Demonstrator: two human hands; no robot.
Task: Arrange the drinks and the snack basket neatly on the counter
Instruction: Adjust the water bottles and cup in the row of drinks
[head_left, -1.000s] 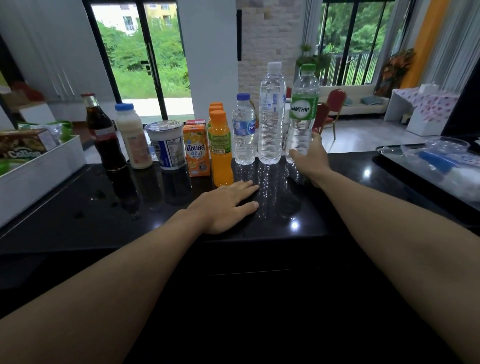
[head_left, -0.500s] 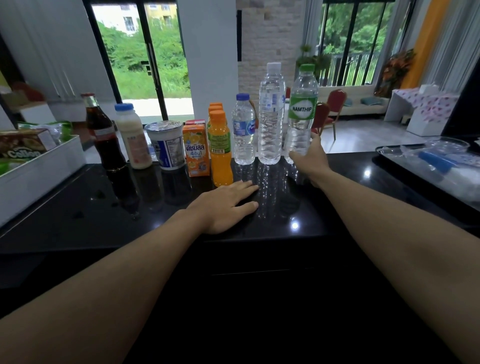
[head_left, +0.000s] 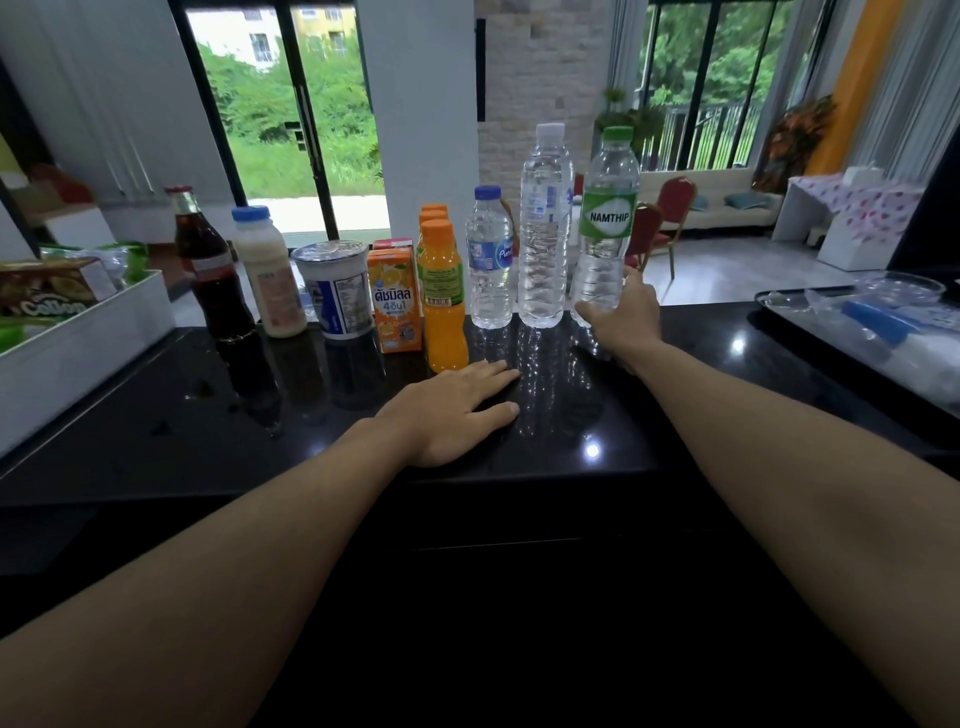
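In the head view, the drinks are lined along the far edge of the counter, and the snack basket is placed at its left end. The green-capped bottle stands at the right end of the row, just beside the tall water bottle. It is gripped low by the right hand, thumb and fingers curled round it. The left hand is laid flat on the counter, fingers straight, nothing held, just before the orange juice bottle. Because the grip is low, the green-capped bottle may be tipped if pushed quickly, and its neighbour could be knocked over the far edge.
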